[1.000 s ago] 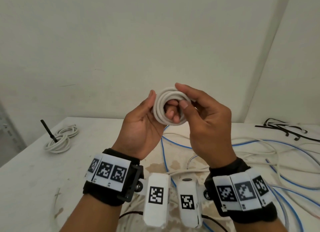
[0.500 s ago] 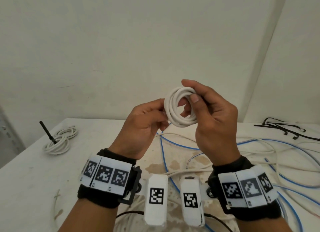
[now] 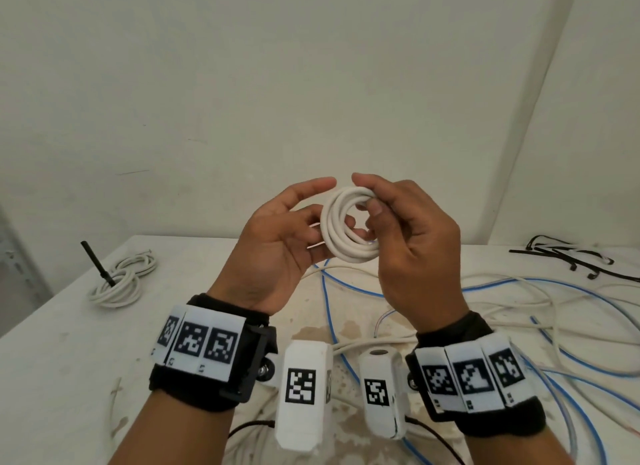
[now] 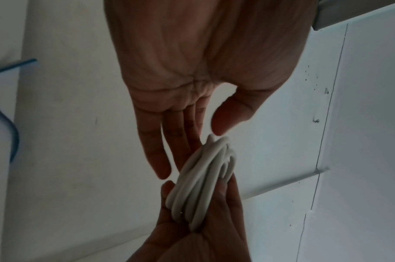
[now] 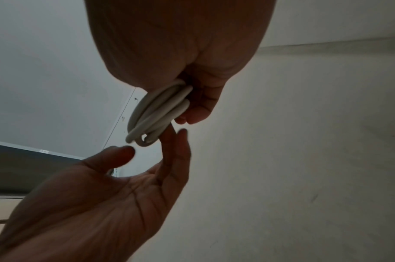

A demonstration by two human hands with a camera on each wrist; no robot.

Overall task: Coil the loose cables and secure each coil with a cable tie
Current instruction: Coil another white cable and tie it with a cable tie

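Right hand (image 3: 412,242) grasps a small white cable coil (image 3: 341,236), thumb in front and fingers curled through and behind the loops; the coil is held up in the air above the bench (image 3: 62,343), against the wall behind. In the right wrist view the coil (image 5: 156,113) sits pinched at the fingers of the right hand (image 5: 181,44), several loops stacked side by side. Left hand (image 3: 277,242) is released, palm facing the coil, fingers straight and relaxed, fingertips touching or just beside the coil's left edge; contact hard to confirm. The left wrist view shows the left hand (image 4: 203,70) with fingers extended toward the coil (image 4: 201,182), thumb tip just above its top loop.

Below the grip, loose white and blue cables (image 3: 519,291) lie tangled across the bench. Well left of the grip, a second white coil (image 3: 121,281) rests on the bench with a black cable tie (image 3: 97,263) sticking up from it. Far right of the grip, a bunch of black cable ties (image 3: 568,256) lies near the wall.
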